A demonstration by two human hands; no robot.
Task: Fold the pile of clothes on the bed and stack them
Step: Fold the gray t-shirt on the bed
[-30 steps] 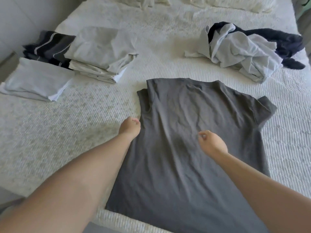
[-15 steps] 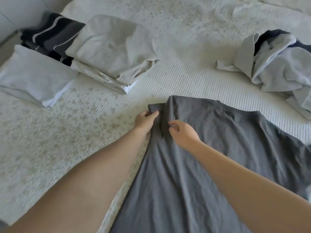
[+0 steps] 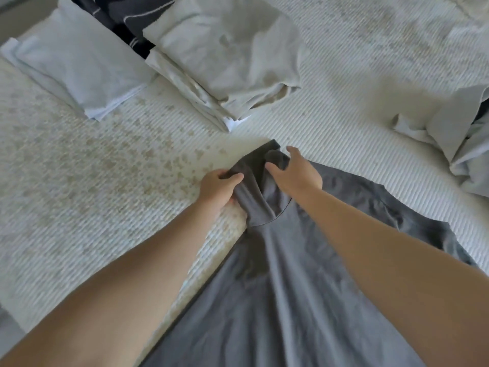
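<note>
Grey shirt (image 3: 277,300) sleeve bunched in left hand (image 3: 218,188), grip clenched on the cloth. Right hand (image 3: 295,173) just beside, fingers curled into the same sleeve near the shoulder. Rest of shirt spread flat on the bed (image 3: 79,207), trailing toward the near edge. Farther off: folded stacks (image 3: 225,62) at upper left, unfolded pile (image 3: 460,139) at right, well apart. Step in hand, likely: turning the sleeve inward. Next: lay it flat across the body, smooth, then fold the side over.
</note>
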